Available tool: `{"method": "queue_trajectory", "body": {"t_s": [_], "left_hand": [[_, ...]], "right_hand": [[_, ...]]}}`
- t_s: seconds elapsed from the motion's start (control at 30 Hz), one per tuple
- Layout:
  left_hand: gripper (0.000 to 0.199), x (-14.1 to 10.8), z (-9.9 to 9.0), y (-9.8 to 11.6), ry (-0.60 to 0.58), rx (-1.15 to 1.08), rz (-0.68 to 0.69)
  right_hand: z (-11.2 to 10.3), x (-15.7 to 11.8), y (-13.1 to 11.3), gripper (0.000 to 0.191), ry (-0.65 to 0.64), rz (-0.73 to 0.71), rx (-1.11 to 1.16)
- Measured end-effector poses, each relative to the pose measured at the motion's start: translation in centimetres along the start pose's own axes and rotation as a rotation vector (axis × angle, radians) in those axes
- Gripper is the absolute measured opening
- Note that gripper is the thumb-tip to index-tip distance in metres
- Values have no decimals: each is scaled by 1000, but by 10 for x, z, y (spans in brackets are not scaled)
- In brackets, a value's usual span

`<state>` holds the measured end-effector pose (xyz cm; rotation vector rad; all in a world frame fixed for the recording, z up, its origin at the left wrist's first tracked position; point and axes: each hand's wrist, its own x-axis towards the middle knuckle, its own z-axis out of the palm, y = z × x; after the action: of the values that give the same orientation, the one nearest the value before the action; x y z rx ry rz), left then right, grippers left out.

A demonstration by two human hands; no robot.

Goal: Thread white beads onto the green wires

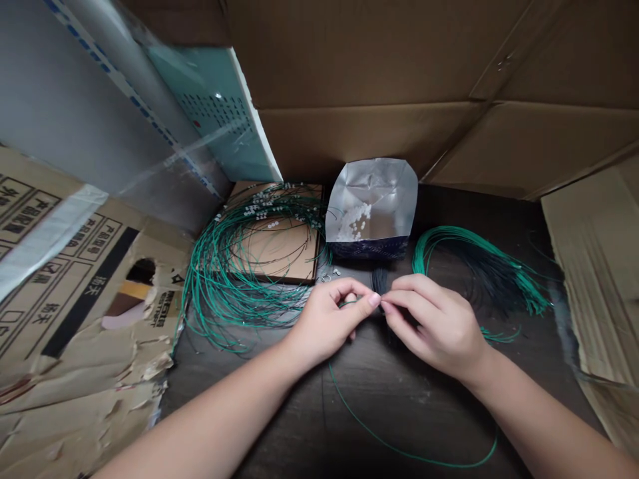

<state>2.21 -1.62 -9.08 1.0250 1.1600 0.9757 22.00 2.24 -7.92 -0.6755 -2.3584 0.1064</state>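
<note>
My left hand (344,309) and my right hand (429,319) meet fingertip to fingertip over the dark table. A green cord (389,444) is pinched in my left hand and loops down toward me, then up behind my right forearm. The right fingertips are closed at the same spot; what lies between them is too small to make out. Just beyond the fingers is a bundle of black cords (379,279). Behind it an open silver-lined bag (372,183) holds small white beads (352,223).
At left, a tangle of green cords with white pieces (219,266) lies partly over a brown board (279,249). A green and black cord bundle (464,249) rests at right. Cardboard walls (364,60) enclose the back and sides; a teal panel (214,106) leans at back left.
</note>
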Motion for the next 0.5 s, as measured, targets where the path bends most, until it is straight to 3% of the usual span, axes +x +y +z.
{"method": "queue_trajectory", "body": {"t_s": [0.27,0.5], "left_hand": [[21,0,2,3,-12,99,122],[9,0,2,5,-39,63,111]], "right_hand": [[1,5,0,9,-29,27,82],[-4,12,0,13,69,247,336]]}}
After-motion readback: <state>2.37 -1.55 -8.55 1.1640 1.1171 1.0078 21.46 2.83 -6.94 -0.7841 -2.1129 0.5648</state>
